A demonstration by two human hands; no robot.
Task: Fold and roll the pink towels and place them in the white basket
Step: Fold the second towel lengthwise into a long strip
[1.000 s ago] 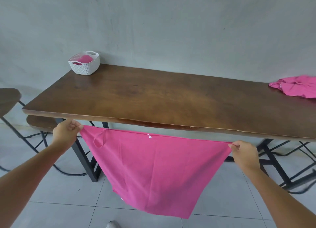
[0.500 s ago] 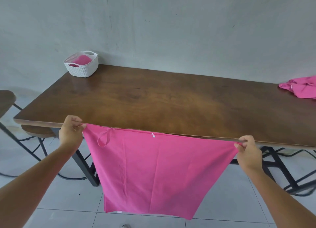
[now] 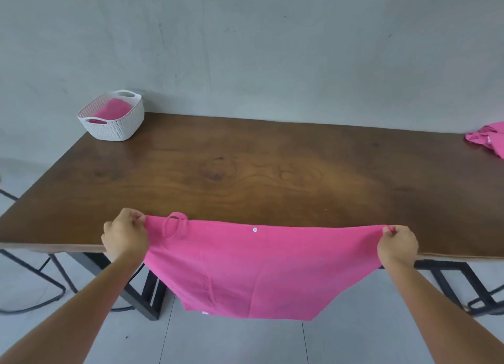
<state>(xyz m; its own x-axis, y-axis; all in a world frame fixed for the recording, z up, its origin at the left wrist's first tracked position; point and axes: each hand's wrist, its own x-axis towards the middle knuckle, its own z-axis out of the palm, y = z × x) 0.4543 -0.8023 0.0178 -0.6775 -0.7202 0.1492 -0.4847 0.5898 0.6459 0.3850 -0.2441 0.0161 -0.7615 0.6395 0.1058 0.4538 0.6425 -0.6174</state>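
I have my left hand (image 3: 126, 236) and right hand (image 3: 397, 243) each pinching a top corner of the towel (image 3: 253, 271), stretched flat over the table's (image 3: 245, 172) near edge and hanging below it. The basket (image 3: 113, 120), holding pink cloth, sits at the table's far left corner; more towels (image 3: 488, 140) lie at its far right.

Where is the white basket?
The basket sits on the table's far left corner by the wall, with a pink towel inside.
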